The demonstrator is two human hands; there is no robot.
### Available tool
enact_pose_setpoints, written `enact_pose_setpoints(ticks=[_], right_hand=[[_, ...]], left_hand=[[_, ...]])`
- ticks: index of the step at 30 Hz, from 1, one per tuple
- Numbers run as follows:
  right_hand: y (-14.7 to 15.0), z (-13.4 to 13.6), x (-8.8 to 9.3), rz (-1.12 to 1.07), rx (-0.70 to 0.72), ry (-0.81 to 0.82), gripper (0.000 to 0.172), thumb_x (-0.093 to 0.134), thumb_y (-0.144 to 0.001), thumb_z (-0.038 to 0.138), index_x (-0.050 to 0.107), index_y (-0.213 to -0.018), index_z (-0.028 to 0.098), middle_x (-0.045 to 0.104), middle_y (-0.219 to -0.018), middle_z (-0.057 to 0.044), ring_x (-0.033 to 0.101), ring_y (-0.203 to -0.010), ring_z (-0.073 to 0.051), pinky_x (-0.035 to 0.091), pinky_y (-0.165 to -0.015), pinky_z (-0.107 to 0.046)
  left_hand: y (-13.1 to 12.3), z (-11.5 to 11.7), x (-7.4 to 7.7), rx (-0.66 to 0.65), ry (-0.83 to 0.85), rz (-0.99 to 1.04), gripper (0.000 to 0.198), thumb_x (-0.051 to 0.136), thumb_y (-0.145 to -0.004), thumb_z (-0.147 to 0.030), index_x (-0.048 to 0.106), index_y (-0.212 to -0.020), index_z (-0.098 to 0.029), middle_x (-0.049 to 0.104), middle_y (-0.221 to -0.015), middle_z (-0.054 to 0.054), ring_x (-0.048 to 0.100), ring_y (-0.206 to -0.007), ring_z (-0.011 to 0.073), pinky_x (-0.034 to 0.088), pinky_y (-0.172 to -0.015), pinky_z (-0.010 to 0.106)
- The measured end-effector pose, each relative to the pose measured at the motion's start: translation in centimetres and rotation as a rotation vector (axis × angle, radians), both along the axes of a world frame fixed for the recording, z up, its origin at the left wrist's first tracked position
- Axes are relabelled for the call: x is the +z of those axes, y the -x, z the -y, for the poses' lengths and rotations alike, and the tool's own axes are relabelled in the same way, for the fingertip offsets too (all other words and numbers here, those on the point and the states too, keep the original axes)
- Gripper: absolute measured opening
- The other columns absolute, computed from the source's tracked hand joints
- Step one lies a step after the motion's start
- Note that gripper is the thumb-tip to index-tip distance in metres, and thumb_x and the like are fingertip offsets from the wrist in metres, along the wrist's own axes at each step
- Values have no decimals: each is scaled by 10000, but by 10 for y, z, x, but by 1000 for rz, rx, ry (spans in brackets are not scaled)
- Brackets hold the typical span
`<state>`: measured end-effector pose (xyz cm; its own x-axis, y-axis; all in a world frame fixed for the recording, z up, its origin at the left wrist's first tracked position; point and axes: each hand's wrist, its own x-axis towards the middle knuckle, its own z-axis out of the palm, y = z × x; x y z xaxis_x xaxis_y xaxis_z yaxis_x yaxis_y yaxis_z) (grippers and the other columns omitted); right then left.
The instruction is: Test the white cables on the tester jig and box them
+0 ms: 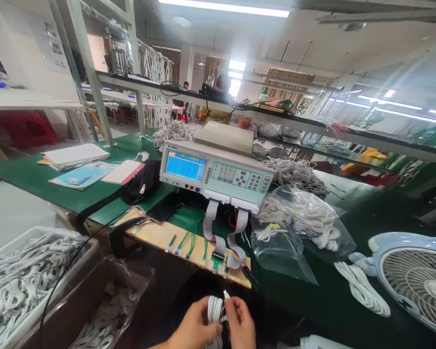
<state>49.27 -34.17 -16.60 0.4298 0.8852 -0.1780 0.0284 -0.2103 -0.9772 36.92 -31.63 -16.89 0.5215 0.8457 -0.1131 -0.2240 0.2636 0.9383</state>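
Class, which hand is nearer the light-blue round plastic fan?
Right. The right hand is on the side toward the fan; the left hand is farther away, beyond the right hand.

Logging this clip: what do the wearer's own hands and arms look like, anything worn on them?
The left hand and right hand are bare, without gloves. No ring, watch or sleeve shows. The picture's bottom edge cuts off the arms, so clothing higher up can't be told.
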Motion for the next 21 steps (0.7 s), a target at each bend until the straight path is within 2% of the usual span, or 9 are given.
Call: enact_pose_setpoints(ticks=[4, 8, 10, 12, 15, 18, 21], right_hand=[[6, 0, -9, -126, 95, 32, 333, 569, -653, 459, 588, -774, 150, 619, -627, -30, 551, -559, -166, 418, -485, -224], [8, -3, 1, -146, 120, 22, 274, 580, -670, 396, 601, -792, 151, 626, -654, -22, 541, -566, -151, 422, -523, -227], [6, -5, 8, -157, 96, 18, 268, 612, -634, 398, 607, -724, 145, 615, -606, -17, 535, -542, -155, 422, -511, -234], [4, -6, 15, -201, 47, 25, 278, 634, -601, 406, 609, -671, 139, 602, -564, -15, 524, -500, -151, 407, -464, -230], [2, -7, 26, -191, 24, 27, 285, 628, -614, 398, 632, -709, 130, 616, -578, -22, 527, -503, -147, 399, -461, -224], [3, -8, 37, -37, 122, -4, 304, 579, -673, 396, 654, -797, 129, 643, -636, -36, 545, -560, -159, 406, -506, -229], [6, -12, 43, 90, 204, -49, 325, 537, -709, 402, 659, -832, 127, 657, -692, -49, 559, -625, -177, 418, -567, -244]], left_hand=[[-4, -2, 3, 84, 5, -65, 362, 584, -558, -84, 520, -907, -155, 562, -743, -1, 510, -680, 134, 413, -628, 236], [3, 0, 15, 138, -140, -183, 528, 687, -511, -147, 499, -1001, -201, 516, -902, 24, 485, -806, 162, 393, -712, 259], [9, 2, 25, 67, -247, -199, 603, 714, -513, -231, 479, -1068, -219, 487, -939, 35, 456, -855, 172, 369, -750, 268], [14, 2, 36, -55, -279, -132, 505, 645, -610, -333, 491, -1077, -217, 470, -917, 40, 445, -844, 163, 362, -738, 265], [16, -1, 46, -135, -163, 43, 307, 546, -699, -380, 572, -929, -178, 468, -840, 31, 450, -790, 140, 363, -702, 247], [15, -6, 48, -49, 84, 136, 246, 585, -674, -356, 558, -811, -153, 490, -752, 10, 457, -675, 103, 369, -631, 224], [15, -13, 43, 65, 315, 120, 255, 588, -664, -378, 537, -737, -139, 477, -649, -14, 443, -584, 74, 367, -576, 202]])
